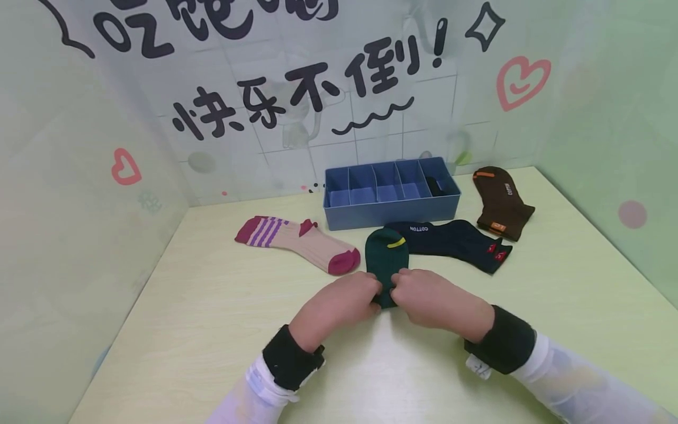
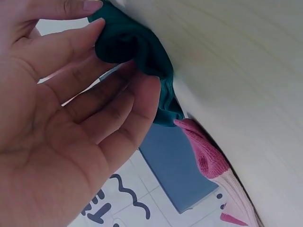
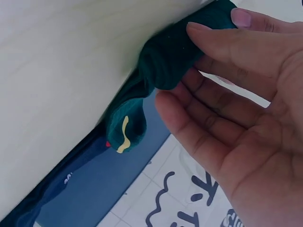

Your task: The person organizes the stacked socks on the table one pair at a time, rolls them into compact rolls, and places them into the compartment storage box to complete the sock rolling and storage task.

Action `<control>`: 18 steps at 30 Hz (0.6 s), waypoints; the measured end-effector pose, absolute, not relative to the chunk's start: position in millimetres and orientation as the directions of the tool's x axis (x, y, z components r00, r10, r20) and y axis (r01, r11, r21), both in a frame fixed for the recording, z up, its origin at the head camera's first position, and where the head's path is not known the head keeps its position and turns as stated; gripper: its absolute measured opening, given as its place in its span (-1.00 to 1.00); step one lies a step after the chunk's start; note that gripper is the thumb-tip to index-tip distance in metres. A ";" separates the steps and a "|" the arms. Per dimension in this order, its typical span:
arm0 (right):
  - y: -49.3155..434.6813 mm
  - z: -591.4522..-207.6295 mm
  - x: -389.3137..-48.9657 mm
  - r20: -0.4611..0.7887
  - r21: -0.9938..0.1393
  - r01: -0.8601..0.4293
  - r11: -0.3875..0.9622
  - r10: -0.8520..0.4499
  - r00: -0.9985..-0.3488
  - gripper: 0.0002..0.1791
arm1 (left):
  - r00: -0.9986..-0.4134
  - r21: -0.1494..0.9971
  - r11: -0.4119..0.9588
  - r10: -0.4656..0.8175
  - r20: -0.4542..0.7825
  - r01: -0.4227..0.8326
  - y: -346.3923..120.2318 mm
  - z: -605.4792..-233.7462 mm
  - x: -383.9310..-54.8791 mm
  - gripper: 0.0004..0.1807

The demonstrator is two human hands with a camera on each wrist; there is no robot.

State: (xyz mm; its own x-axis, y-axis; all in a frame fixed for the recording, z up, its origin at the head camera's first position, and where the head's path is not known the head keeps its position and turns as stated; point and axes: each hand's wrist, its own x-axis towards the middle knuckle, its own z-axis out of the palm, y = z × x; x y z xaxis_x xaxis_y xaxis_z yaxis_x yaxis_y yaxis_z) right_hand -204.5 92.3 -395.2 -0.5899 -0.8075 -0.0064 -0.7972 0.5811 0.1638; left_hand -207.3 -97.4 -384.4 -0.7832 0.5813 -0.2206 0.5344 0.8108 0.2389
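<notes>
A dark green sock (image 1: 387,259) with a yellow stripe lies on the table, its far end flat and its near end rolled up. My left hand (image 1: 352,295) grips the left side of the roll, fingers curled over it. From the right, my right hand (image 1: 426,297) holds the other side. In the left wrist view the rolled green fabric (image 2: 120,45) sits between thumb and fingers. The right wrist view shows the thick roll (image 3: 168,59) within the right fingers, the striped end beyond it.
A blue divided box (image 1: 392,212) stands at the back, a dark item (image 1: 434,186) in its rightmost compartment. Left of the green sock lies a pink sock (image 1: 296,240) with purple stripes. A navy sock (image 1: 447,240) and a brown sock (image 1: 500,203) lie to the right.
</notes>
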 end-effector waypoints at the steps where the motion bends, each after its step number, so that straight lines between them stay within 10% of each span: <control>1: 92.6 -394.9 -205.9 -0.018 0.139 -0.796 0.588 -0.803 -0.596 -0.91 | -0.782 0.248 0.809 0.582 -0.223 0.532 -97.7 -384.1 -207.9 -0.88; 18: 99.6 -396.5 -220.5 -0.039 -0.113 -0.783 0.611 -0.791 -0.611 -0.90 | -0.795 0.274 0.835 0.543 -0.271 0.478 -97.7 -382.6 -213.2 -0.86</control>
